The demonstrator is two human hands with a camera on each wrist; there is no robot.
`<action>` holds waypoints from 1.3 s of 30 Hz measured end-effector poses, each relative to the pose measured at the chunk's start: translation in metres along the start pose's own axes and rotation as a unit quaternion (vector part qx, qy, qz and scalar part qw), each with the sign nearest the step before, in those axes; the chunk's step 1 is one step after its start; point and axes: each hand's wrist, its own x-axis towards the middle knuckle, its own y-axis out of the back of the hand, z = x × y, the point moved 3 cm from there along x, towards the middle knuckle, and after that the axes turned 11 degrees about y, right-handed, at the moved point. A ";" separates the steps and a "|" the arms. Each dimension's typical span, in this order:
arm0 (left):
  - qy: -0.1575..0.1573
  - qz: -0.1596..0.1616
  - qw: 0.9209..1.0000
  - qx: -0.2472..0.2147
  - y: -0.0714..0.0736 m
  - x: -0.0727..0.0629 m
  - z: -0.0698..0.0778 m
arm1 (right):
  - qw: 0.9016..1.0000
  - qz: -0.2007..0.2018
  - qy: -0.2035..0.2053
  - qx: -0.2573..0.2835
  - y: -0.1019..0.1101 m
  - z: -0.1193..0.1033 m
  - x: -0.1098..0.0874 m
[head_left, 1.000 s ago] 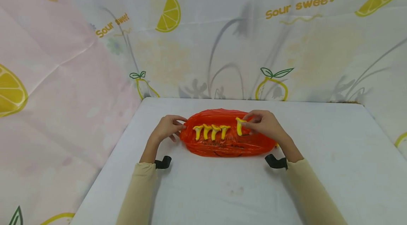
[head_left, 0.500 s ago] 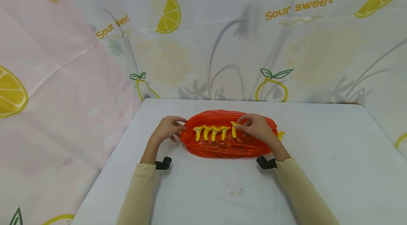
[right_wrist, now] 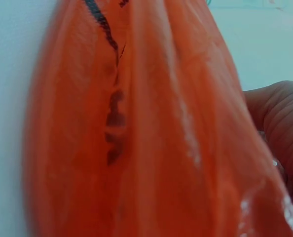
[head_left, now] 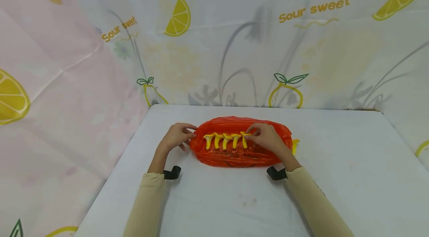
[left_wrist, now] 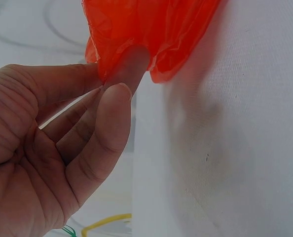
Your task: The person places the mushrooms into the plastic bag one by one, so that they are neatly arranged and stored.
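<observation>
A red plastic bag (head_left: pixel 234 160) lies on the white table, its top folded outward around a wide hollow. On its red surface several yellow chanterelle mushrooms (head_left: pixel 208 141) stand side by side in a row, caps toward the far side. My right hand (head_left: pixel 268 136) pinches the rightmost chanterelle (head_left: pixel 245 143) at its cap, close beside the others. At the bag's left end my left hand (head_left: pixel 177 135) holds the edge between thumb and fingers. In the left wrist view, the thumb (left_wrist: pixel 114 113) is near the gathered plastic. The bag hides most of the right hand in the right wrist view.
Another yellow piece (head_left: pixel 295 146) pokes out past the bag's right end. Black wrist mounts (head_left: pixel 172 172) sit on both forearms. A lemon-printed cloth (head_left: pixel 214 43) hangs behind the table (head_left: pixel 335 177) and along its left side.
My right hand has carried the rightmost chanterelle leftward and up against the row. The yellow piece at the bag's right end has come into fuller view. The left hand stays put.
</observation>
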 end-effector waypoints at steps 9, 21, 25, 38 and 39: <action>0.002 0.000 1.000 -0.003 0.000 0.000 0.000 | 0.998 -0.011 0.013 -0.067 -0.002 -0.002 -0.001; -0.008 0.000 1.000 -0.001 -0.001 0.001 0.000 | 0.994 -0.031 0.046 -0.094 0.002 -0.004 -0.003; -0.010 -0.002 1.000 -0.004 0.000 0.002 -0.001 | 0.994 -0.021 0.061 -0.087 0.010 -0.007 -0.006; -0.009 -0.002 1.000 -0.005 -0.001 0.002 -0.002 | 0.998 -0.008 0.058 -0.024 0.049 -0.001 -0.027; -0.008 -0.002 1.000 -0.004 -0.001 0.002 -0.002 | 0.998 -0.005 0.055 -0.018 0.052 0.000 -0.029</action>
